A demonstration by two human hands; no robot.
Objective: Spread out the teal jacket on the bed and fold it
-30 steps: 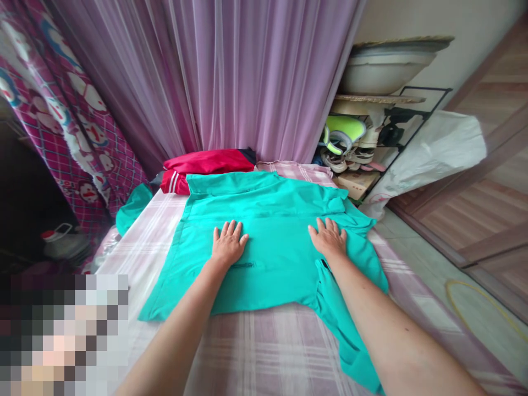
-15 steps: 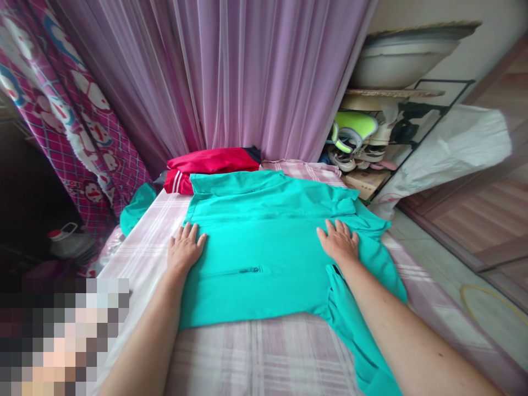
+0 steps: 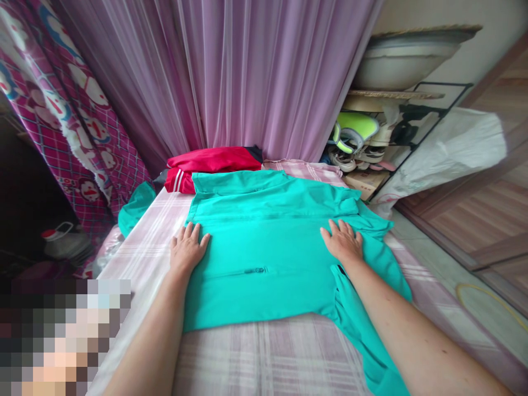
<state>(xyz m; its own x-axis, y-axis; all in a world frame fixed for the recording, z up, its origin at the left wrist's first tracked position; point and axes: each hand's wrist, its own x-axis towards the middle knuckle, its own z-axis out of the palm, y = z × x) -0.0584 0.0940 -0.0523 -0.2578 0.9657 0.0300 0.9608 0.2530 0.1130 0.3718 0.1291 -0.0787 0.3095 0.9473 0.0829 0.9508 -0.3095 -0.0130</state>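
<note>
Partly cut off, a teal shirt [image 3: 264,275] lies under the open left hand [image 3: 187,250] and right hand [image 3: 343,242].

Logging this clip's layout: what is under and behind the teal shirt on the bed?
A pink plaid bedsheet shows around the edges of the teal collared shirt, and a red garment with white stripes lies behind its collar. Whatever lies directly beneath the shirt's middle is covered and cannot be seen.

A shirt [image 3: 264,275] lies on the bed [image 3: 264,357], with a folded jacket [image 3: 212,162] just beyond it, a curtain [image 3: 247,82] behind both, and a shoe rack [image 3: 358,157] far right beneath a basin [image 3: 406,66].
</note>
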